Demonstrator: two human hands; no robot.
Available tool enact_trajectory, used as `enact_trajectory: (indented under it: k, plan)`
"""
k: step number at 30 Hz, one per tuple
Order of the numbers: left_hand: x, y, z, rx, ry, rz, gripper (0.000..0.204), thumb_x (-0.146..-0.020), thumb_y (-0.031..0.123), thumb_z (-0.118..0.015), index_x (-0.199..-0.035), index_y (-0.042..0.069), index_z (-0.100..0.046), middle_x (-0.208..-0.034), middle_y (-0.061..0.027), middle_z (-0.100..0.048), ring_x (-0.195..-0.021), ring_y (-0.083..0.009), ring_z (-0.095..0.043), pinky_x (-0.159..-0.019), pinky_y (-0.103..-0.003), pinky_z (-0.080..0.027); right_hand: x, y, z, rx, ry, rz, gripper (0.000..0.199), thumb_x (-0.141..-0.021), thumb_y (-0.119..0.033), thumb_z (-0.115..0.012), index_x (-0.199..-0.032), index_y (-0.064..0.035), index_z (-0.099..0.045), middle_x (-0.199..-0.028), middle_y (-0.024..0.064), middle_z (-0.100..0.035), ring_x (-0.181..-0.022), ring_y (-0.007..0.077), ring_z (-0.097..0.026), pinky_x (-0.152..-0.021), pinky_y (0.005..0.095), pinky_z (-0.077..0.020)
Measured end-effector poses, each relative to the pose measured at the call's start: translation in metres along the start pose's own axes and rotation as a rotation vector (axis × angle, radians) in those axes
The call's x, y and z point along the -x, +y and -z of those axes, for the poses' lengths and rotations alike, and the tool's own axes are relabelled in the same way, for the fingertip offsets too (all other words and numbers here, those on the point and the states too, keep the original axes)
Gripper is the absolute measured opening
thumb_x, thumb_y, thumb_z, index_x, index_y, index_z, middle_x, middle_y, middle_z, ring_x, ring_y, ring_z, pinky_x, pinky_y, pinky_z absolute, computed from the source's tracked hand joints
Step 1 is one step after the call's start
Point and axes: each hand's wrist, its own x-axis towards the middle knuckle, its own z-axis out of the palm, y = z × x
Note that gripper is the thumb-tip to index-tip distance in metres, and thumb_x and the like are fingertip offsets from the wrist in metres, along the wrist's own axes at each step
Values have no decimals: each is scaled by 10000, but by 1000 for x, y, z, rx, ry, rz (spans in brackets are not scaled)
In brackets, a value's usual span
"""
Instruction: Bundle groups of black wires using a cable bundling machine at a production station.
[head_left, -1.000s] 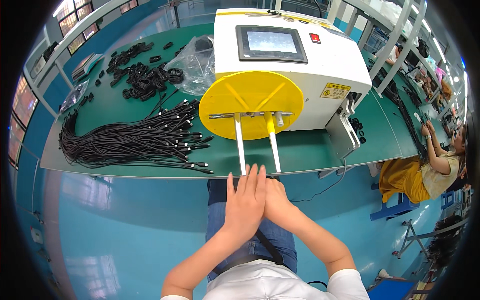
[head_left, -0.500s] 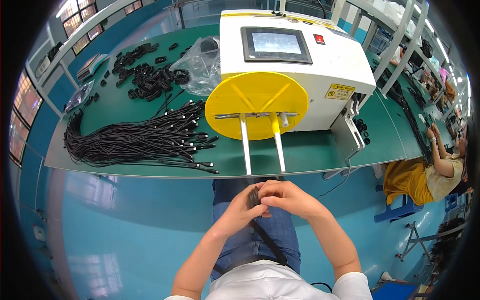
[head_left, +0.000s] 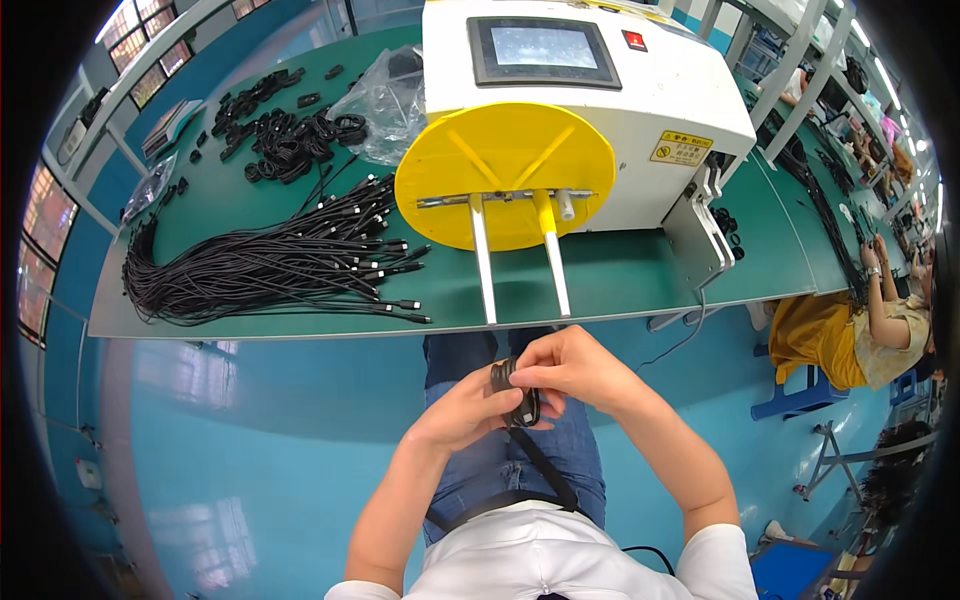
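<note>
Above my lap, just off the table's front edge, a small coil of black cable is held between both hands. My left hand wraps round its left side, thumb across the front. From the right, my right hand pinches the upper part of the coil with thumb and forefinger. A pale connector end shows low on the coil. Beyond my hands stands a white winding machine with a yellow disc; two metal rods stick out from the disc toward me, with nothing wound on them.
On the green table lies a long bundle of black cables, connector ends toward the machine. Behind it are a pile of coiled cables and a clear plastic bag. At right, a person sits on a blue stool.
The coil has turned and more of its loops and a connector now show. My right hand has risen slightly on it. The whole view has tilted a little, shifting the table upward.
</note>
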Motion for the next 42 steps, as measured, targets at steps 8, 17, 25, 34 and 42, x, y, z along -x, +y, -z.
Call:
enact_trajectory:
  k: [8,17,25,34,42]
  plan:
    - [-1,-2,-3,274,8,-5,475,-895,353,-571,-1198,4,-462,-1104,-181,-583,-1034,-325,-593,-880,-551,-479,-7,0,-3,252,35,119,97,-810,-62,-619,-794,25,-658,-625,33,-607,-470,61,-504,-431,205,-403]
    - [-16,-4,-12,187,150,-72,372,-902,284,-573,-1162,42,-459,-961,-121,-579,-918,-280,-612,-799,-505,-522,55,-17,17,277,443,252,168,-844,-64,-575,-962,18,-661,-737,64,-666,-494,63,-517,-443,206,-395]
    - [-33,-18,-26,26,298,-65,222,-893,160,-562,-1041,24,-466,-830,-109,-557,-755,-247,-608,-611,-398,-560,123,72,203,295,1210,274,190,-825,-58,-592,-988,14,-657,-798,79,-683,-657,93,-601,-593,228,-474]
    - [-61,-31,-38,-175,416,22,136,-868,53,-515,-985,15,-459,-746,-109,-547,-689,-198,-587,-585,-364,-553,66,123,385,844,1460,248,135,-715,-103,-671,-843,-82,-706,-740,126,-649,-723,256,-616,-653,359,-497]
    - [-74,-30,-38,-303,421,69,167,-850,50,-541,-990,4,-463,-729,-88,-535,-660,-167,-568,-602,-313,-515,29,120,415,1096,1500,-177,121,-683,-119,-719,-799,-90,-705,-786,128,-632,-750,259,-609,-676,366,-466]
